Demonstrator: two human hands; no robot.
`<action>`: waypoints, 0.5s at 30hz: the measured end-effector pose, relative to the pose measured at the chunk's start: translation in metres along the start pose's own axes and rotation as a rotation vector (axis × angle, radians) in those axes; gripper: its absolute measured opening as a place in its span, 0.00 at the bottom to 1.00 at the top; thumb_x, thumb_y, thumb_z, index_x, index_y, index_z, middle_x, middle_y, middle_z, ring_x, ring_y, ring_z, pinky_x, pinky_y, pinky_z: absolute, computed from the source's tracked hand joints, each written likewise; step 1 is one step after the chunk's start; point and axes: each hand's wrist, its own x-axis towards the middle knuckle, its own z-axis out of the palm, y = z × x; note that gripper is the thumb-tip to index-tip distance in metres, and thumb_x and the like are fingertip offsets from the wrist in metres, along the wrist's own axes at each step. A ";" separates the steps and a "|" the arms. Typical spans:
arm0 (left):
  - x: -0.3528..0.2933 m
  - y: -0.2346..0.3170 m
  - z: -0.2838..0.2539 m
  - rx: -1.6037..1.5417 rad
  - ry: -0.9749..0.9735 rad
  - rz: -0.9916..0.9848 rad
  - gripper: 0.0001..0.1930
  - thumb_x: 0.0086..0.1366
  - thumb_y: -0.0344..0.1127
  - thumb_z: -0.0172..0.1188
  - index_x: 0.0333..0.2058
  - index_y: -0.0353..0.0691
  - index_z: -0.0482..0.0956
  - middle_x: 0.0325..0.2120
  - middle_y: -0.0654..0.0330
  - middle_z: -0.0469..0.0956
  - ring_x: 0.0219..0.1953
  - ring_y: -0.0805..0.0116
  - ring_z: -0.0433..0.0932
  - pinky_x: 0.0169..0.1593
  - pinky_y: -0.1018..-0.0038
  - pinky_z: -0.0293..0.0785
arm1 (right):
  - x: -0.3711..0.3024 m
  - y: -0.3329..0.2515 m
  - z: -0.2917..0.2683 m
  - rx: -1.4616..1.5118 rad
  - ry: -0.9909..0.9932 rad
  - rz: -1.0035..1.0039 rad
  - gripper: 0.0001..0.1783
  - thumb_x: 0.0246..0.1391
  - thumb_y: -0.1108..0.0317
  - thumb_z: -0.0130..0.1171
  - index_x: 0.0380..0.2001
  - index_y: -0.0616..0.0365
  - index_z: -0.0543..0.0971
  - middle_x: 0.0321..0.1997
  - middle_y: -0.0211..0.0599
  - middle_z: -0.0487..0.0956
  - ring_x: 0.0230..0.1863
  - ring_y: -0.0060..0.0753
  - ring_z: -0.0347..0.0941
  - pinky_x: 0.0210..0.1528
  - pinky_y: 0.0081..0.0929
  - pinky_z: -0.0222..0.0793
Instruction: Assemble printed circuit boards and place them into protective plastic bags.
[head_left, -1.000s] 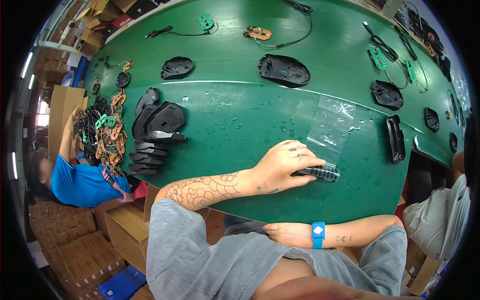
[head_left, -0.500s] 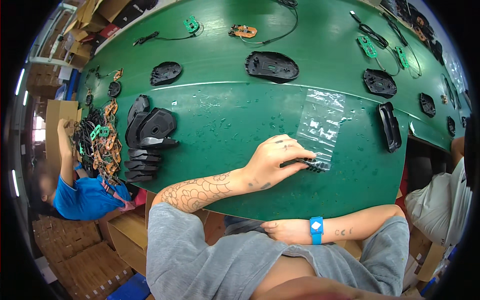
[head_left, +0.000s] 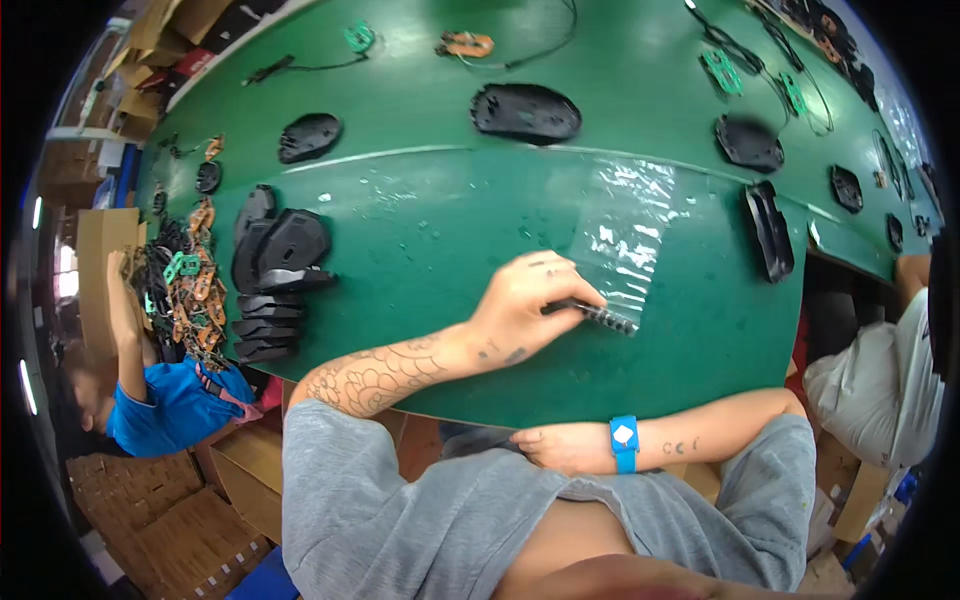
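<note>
My left hand (head_left: 530, 298), its tattooed forearm crossing from the left, pinches a narrow black strip (head_left: 610, 319) between thumb and fingers. Small rounded bumps run in a row along its free end; the exact kind cannot be made out. That end lies over the lower edge of a clear plastic bag (head_left: 622, 235) flat on the green table. Below the table's near edge, my right hand (head_left: 560, 446) rests at my lap, a blue band on its wrist. Its fingers are mostly tucked out of sight.
Left of my arm are stacked black mouse shells (head_left: 295, 240) and a heap of cables and circuit boards (head_left: 200, 290). A black shell base (head_left: 525, 112) lies ahead, a long black part (head_left: 768, 232) at right. A blue-shirted person (head_left: 180, 405) works at left, another person (head_left: 870, 390) at right.
The strip has turned slightly in my left fingers, so its row of bumps shows more plainly. The whole view has shifted a little; my right hand keeps its place.
</note>
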 end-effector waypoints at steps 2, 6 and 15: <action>0.003 0.001 0.000 0.015 0.008 0.047 0.12 0.47 0.19 0.67 0.32 0.42 0.85 0.25 0.67 0.81 0.28 0.70 0.76 0.55 0.67 0.73 | 0.002 0.000 -0.007 -0.001 -0.117 -0.009 0.09 0.52 0.66 0.52 0.28 0.53 0.82 0.34 0.39 0.82 0.43 0.40 0.71 0.63 0.34 0.55; 0.006 0.009 -0.004 0.069 0.023 0.018 0.12 0.46 0.20 0.67 0.31 0.42 0.84 0.25 0.68 0.81 0.28 0.69 0.76 0.53 0.69 0.73 | 0.004 -0.001 0.005 -0.080 0.020 -0.025 0.08 0.50 0.65 0.55 0.24 0.50 0.84 0.30 0.34 0.82 0.40 0.38 0.70 0.60 0.34 0.57; 0.003 0.006 -0.002 0.060 0.008 -0.037 0.13 0.43 0.19 0.65 0.30 0.42 0.84 0.25 0.68 0.81 0.31 0.69 0.76 0.52 0.71 0.73 | 0.001 0.000 -0.009 -0.089 -0.023 -0.010 0.08 0.51 0.63 0.56 0.26 0.46 0.84 0.30 0.32 0.82 0.41 0.36 0.70 0.61 0.33 0.56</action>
